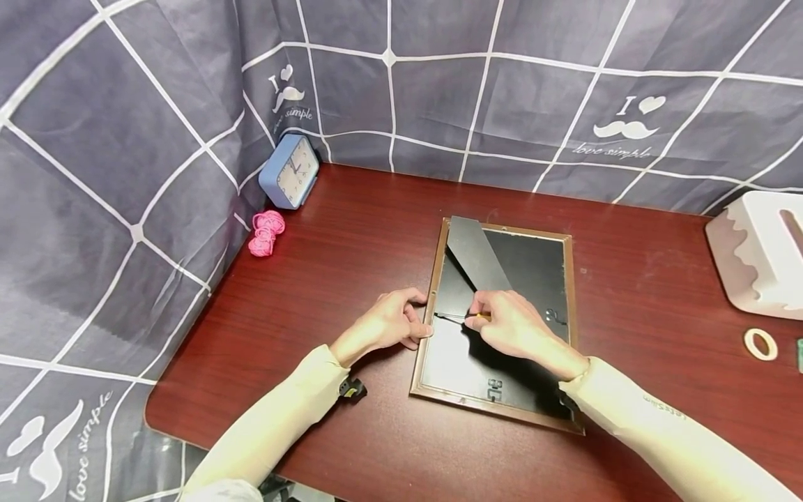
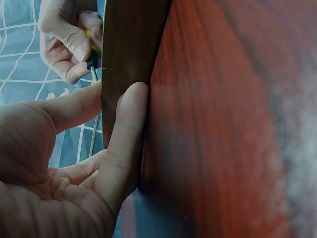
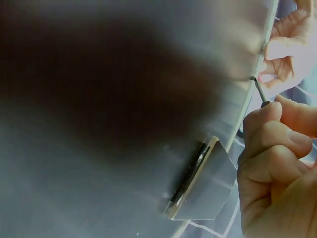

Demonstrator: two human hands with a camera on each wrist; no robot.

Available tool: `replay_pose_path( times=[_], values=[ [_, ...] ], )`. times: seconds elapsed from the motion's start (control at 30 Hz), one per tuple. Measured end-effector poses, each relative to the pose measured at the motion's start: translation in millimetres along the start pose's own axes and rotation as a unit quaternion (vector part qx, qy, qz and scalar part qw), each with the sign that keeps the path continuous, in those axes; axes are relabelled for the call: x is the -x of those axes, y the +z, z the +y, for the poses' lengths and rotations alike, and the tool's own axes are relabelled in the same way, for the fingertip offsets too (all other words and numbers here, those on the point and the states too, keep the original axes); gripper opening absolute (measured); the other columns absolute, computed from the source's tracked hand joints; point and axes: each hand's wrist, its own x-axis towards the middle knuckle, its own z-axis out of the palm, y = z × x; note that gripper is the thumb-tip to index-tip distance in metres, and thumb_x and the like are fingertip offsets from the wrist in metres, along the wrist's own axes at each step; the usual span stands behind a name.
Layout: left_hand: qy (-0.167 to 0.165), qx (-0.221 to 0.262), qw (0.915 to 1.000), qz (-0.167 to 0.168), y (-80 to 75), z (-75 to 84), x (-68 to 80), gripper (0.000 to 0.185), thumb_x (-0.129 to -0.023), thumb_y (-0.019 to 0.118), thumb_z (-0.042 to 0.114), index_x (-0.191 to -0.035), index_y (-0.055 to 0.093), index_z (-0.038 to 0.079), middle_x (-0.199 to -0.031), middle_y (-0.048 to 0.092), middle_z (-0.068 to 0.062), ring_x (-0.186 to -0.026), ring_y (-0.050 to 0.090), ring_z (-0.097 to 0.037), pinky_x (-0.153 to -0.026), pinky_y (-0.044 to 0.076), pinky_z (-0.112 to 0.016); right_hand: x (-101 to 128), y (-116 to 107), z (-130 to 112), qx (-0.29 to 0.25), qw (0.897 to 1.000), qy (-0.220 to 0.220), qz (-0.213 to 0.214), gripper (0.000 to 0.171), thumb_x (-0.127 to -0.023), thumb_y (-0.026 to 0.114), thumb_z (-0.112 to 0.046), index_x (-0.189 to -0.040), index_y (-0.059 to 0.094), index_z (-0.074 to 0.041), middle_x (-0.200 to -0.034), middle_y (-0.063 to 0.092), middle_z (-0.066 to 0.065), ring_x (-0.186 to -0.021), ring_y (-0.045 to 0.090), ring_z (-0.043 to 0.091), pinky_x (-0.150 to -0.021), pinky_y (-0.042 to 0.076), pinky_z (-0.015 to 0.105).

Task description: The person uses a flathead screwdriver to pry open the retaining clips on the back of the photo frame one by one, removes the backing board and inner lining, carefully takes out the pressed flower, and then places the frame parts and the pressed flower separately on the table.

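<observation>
while steadying the frame (image 1: 464,400) at nine o'clock with left grip (image 1: 390,321) clamped there, presumably against slipping, pinched a screwdriver (image 3: 260,91) in right grip (image 1: 513,326).

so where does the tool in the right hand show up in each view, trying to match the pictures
Head: the tool is right of and below centre, its shaft pointing left from the right hand.
Left wrist: upper left, shaft pointing down, partly hidden behind the left hand.
Right wrist: upper right, shaft pointing up to the frame.
Shared landmark: the left hand at the frame's edge.
</observation>
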Motion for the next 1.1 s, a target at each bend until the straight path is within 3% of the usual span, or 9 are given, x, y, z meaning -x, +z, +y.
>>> replay_pose_path(
  times=[0.33,0.47,0.6,0.7,0.83,1.1],
  values=[
    [0.0,0.002,1.0,-0.005,-1.3,-4.7,0.4,0.063,-0.093,0.083,0.001,-0.149,0.054,-0.003,-0.09,0.076,-0.015,-0.065,0.077,-0.018,-0.068,0.071,-0.036,-0.1,2.2,-4.7,-0.019,1.0,0.001,0.005,0.011,-0.097,0.076,-0.02,-0.089,0.07,-0.016,-0.075,0.073,-0.003,-0.071,0.054,0.013,-0.065,0.043,0.03],
    [0.002,0.011,0.9999,-0.001,0.0,-3.0,-2.8,0.062,-0.092,0.083,0.0,-0.148,0.055,-0.002,-0.089,0.074,-0.015,-0.065,0.075,-0.018,-0.067,0.071,-0.037,-4.0,-11.1,-21.4,-0.058,0.998,-0.016,0.031,0.009,-0.099,0.074,-0.019,-0.091,0.071,-0.017,-0.076,0.071,-0.001,-0.069,0.053,0.014,-0.065,0.042,0.031],
    [0.01,0.024,0.9996,-0.01,4.7,-1.8,-9.6,0.064,-0.093,0.083,0.002,-0.151,0.054,-0.002,-0.089,0.072,-0.013,-0.069,0.076,-0.018,-0.069,0.071,-0.037,-9.4,-30.1,-32.0,-0.041,0.997,-0.024,0.059,0.006,-0.099,0.071,-0.021,-0.096,0.072,-0.016,-0.071,0.066,-0.002,-0.065,0.052,0.016,-0.063,0.039,0.032],
    [0.002,0.026,0.9996,-0.014,6.8,-2.8,-10.6,0.066,-0.093,0.083,0.001,-0.152,0.053,-0.003,-0.088,0.072,-0.012,-0.07,0.076,-0.017,-0.07,0.071,-0.036,-8.2,-28.5,-22.7,-0.013,0.999,-0.019,0.032,0.008,-0.1,0.071,-0.021,-0.096,0.071,-0.014,-0.069,0.059,-0.002,-0.066,0.051,0.014,-0.063,0.038,0.03],
    [-0.012,0.022,0.9997,-0.007,4.6,-2.4,-7.5,0.067,-0.092,0.083,-0.001,-0.152,0.053,-0.002,-0.088,0.073,-0.012,-0.068,0.076,-0.017,-0.069,0.071,-0.037,-1.2,-11.1,-1.6,-0.015,1.0,-0.018,-0.019,0.008,-0.101,0.071,-0.018,-0.097,0.069,-0.011,-0.072,0.055,-0.002,-0.069,0.049,0.014,-0.064,0.039,0.029],
    [-0.021,0.021,0.9995,-0.006,-0.1,-1.5,-4.5,0.068,-0.093,0.082,-0.001,-0.153,0.052,-0.001,-0.089,0.071,-0.012,-0.072,0.077,-0.019,-0.071,0.071,-0.037,-11.1,21.2,40.0,-0.014,0.998,-0.057,-0.008,0.009,-0.099,0.072,-0.021,-0.094,0.065,-0.018,-0.068,0.05,-0.008,-0.065,0.046,0.011,-0.061,0.037,0.026]
  ],
)
